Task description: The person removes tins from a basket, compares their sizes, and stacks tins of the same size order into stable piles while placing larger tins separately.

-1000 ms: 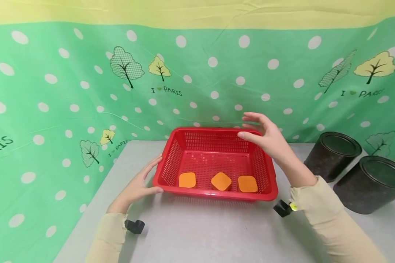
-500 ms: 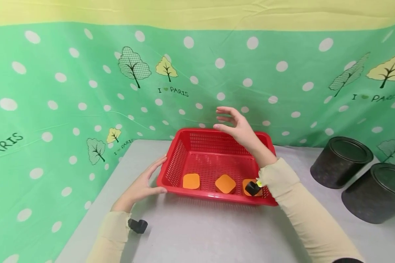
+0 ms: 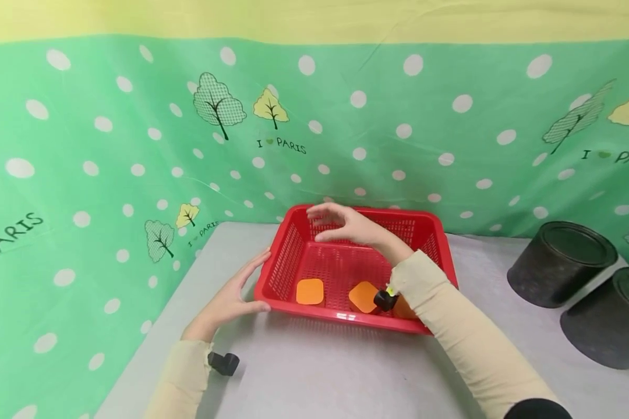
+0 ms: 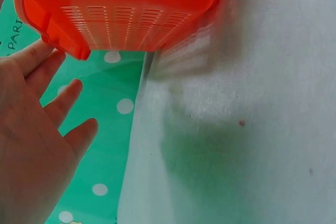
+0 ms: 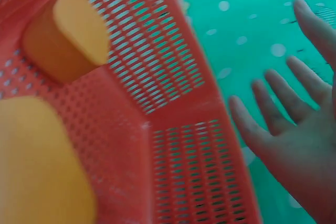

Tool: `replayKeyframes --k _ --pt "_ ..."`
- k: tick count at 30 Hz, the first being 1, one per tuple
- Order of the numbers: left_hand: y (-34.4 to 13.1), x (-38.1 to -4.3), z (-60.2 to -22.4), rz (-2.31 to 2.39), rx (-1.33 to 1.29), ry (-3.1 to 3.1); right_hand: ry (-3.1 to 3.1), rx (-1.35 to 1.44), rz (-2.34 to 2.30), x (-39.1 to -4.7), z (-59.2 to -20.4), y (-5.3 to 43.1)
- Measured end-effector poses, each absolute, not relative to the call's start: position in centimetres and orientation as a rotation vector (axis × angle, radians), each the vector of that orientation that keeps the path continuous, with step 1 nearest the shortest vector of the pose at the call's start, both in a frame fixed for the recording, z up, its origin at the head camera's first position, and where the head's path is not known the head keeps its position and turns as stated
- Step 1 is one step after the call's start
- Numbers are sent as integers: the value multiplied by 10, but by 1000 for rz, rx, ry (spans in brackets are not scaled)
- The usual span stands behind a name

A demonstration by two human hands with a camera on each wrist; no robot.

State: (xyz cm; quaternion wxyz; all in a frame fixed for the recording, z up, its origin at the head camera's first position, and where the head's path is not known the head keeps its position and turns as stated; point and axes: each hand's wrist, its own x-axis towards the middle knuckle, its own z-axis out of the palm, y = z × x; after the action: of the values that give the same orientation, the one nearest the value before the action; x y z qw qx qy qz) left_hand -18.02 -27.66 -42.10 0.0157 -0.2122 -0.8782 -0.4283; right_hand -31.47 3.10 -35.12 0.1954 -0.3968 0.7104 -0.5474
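A red plastic basket (image 3: 340, 317) with slotted walls stands on the table. Inside it, along the front, sit three orange rounded-square blocks: one on the left (image 3: 310, 292), a middle one turned like a diamond (image 3: 363, 297), and a right one (image 3: 405, 311) partly covered by the right sleeve. My left hand (image 3: 230, 297) touches the basket's left rim with extended fingertips; the left wrist view shows those fingers spread at the red rim (image 4: 65, 40). Above the basket's far left part hovers my right hand (image 3: 353, 227), fingers loosely bent and holding nothing. One block (image 5: 81, 30) shows in the right wrist view.
Two dark lidded cans, a farther one (image 3: 561, 265) and a nearer one (image 3: 608, 320), stand at the right on the grey-white table (image 3: 314, 372). A green dotted curtain (image 3: 136, 145) hangs behind and to the left.
My right hand has swept left across the basket from its right back corner, dropping lower lately. The left hand stays at the left rim. The view has shifted slightly.
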Motion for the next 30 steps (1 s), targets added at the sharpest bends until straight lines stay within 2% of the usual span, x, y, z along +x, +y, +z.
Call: replayKeyframes --k 14,20,30 --pt "-273 -181 -417 -1326 -599 -2768 1746 -1071 -834 -309 -380 21" --pt "-273 -182 -419 -1311 -606 -2767 1685 -994 -772 -309 -386 21" --pt "-275 -182 -421 -1314 -620 -2767 1786 -1025 -679 -306 -390 19"
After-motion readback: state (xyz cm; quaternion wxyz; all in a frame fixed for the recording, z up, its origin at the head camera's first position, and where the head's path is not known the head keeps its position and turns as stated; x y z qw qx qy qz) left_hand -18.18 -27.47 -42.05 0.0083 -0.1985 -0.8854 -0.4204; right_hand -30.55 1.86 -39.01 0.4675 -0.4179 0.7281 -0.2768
